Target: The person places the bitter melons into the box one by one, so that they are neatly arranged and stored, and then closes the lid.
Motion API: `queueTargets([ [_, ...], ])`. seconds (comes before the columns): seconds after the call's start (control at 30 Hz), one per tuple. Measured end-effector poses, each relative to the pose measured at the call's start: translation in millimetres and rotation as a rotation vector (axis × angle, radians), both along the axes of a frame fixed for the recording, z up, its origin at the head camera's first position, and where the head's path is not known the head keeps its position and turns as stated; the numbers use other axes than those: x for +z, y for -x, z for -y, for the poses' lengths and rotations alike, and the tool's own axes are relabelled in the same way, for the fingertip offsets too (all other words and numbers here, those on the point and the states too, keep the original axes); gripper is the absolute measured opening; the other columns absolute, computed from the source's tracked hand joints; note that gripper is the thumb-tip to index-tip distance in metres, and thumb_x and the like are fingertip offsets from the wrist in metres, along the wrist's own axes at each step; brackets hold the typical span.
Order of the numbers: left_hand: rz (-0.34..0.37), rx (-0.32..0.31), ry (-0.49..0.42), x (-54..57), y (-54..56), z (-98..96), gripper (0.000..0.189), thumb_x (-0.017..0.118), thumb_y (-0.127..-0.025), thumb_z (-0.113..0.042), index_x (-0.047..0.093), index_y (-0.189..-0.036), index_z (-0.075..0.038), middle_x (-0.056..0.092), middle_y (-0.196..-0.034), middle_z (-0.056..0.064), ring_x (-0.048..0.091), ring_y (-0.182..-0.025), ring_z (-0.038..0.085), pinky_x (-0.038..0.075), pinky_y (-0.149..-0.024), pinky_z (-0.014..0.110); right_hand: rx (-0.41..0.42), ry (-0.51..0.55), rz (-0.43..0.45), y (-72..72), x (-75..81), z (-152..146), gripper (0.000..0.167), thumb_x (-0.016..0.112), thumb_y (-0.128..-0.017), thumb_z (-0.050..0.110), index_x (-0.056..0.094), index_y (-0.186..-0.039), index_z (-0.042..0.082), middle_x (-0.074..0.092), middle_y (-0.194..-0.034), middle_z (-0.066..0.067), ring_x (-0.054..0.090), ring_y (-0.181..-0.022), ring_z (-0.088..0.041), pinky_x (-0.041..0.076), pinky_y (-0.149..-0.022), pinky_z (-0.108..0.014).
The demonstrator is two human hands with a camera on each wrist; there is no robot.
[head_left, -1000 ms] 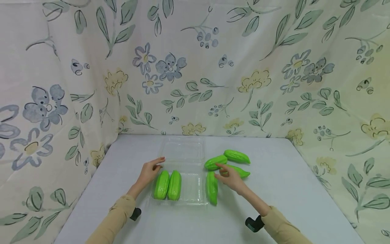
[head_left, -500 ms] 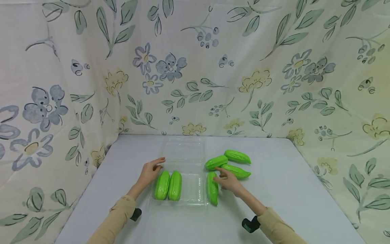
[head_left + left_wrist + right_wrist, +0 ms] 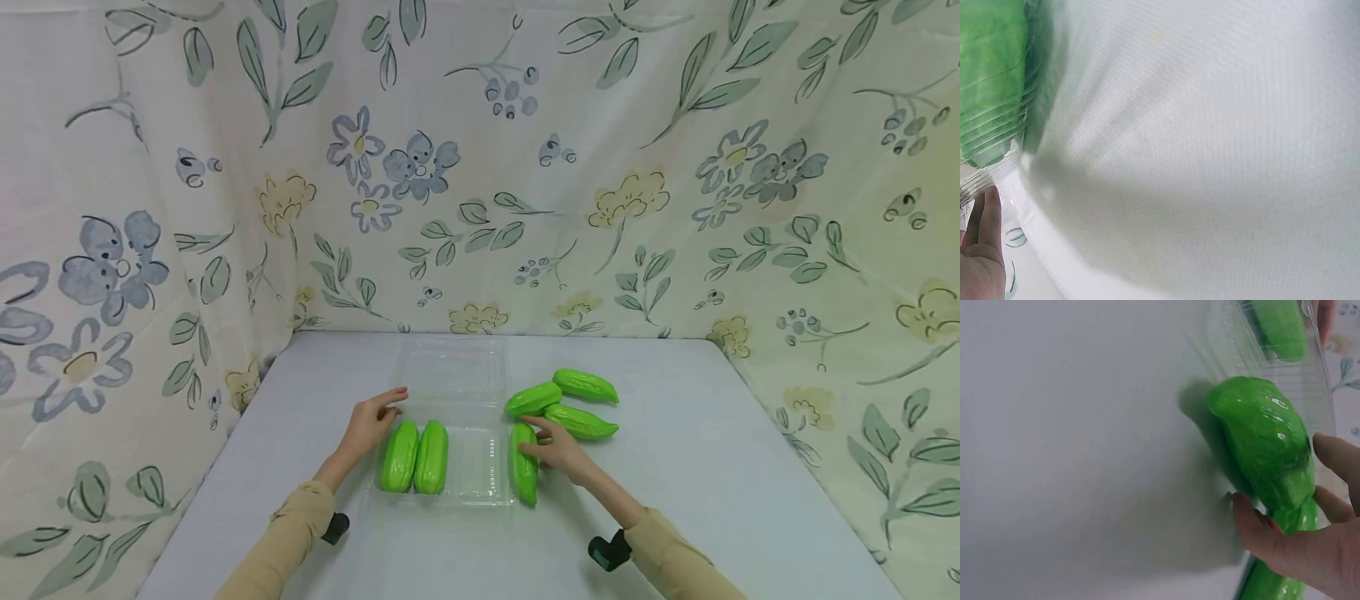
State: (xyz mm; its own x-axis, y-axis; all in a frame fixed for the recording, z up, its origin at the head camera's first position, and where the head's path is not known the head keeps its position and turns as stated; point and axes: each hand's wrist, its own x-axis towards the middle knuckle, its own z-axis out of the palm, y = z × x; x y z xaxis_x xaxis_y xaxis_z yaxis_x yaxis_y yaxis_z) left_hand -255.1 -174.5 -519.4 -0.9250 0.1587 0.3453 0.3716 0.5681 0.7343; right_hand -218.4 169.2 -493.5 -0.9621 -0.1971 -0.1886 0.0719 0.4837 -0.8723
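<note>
My left hand (image 3: 367, 423) rests at the left edge of a clear plastic clamshell box (image 3: 476, 467), near its hinge side. Its fingers look fairly straight and touch the box wall in the left wrist view. Two green bitter melons lie side by side in the box's left half, one being the inner bitter melon (image 3: 431, 458). Just outside the right wall lies another bitter melon (image 3: 524, 475). My right hand (image 3: 558, 450) is over that melon's far end, thumb (image 3: 1250, 522) on one side and fingers on the other. A gap shows between thumb and melon.
Behind the right hand, several more bitter melons lie in a loose group, among them a front bitter melon (image 3: 581, 422). The box lid (image 3: 450, 369) lies flat open toward the back. A floral curtain (image 3: 480, 167) stands behind the white table (image 3: 675, 467).
My right hand has moved left and slightly down, from beside the bitter melon to over its far end. The left hand, the box and the melons have stayed in place.
</note>
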Motion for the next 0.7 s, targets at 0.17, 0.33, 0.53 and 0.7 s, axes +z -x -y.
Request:
queueTargets([
  [0.17, 0.004, -0.003, -0.005, 0.1, -0.5, -0.6, 0.034, 0.052, -0.090, 0.009, 0.063, -0.121, 0.002, 0.061, -0.129, 0.016, 0.069, -0.088, 0.028, 0.036, -0.047, 0.019, 0.014, -0.014, -0.012, -0.4, -0.1, 1.8, 0.057, 0.072, -0.083, 0.017, 0.051, -0.135, 0.006, 0.059, -0.116, -0.022, 0.058, -0.102, -0.030, 0.053, -0.068, -0.034],
  [0.33, 0.004, 0.000, -0.006, 0.0, -0.5, -0.9, 0.033, 0.052, -0.090, 0.009, 0.064, -0.120, 0.002, 0.061, -0.128, 0.016, 0.069, -0.088, 0.027, 0.036, -0.048, 0.019, 0.013, -0.015, -0.013, 1.5, -3.5, 1.8, 0.057, 0.073, -0.083, 0.017, 0.052, -0.135, 0.008, 0.060, -0.116, -0.021, 0.058, -0.102, -0.028, 0.053, -0.068, -0.032],
  [0.53, 0.004, 0.005, -0.008, -0.2, 0.1, -1.1, 0.034, 0.053, -0.089, 0.010, 0.064, -0.120, 0.003, 0.061, -0.128, 0.017, 0.069, -0.087, 0.027, 0.038, -0.050, 0.019, -0.005, -0.006, -0.003, 3.8, -6.6, 0.8, 0.055, 0.074, -0.082, 0.018, 0.055, -0.132, 0.009, 0.059, -0.115, -0.021, 0.058, -0.099, -0.026, 0.053, -0.067, -0.033],
  [0.7, 0.002, 0.002, -0.007, -0.7, 0.8, -0.9, 0.034, 0.053, -0.089, 0.010, 0.063, -0.121, 0.002, 0.061, -0.128, 0.017, 0.069, -0.089, 0.028, 0.038, -0.050, 0.019, -0.019, 0.001, 0.006, 4.7, -7.8, 0.1, 0.053, 0.074, -0.081, 0.017, 0.056, -0.131, 0.010, 0.059, -0.113, -0.020, 0.058, -0.098, -0.025, 0.053, -0.066, -0.033],
])
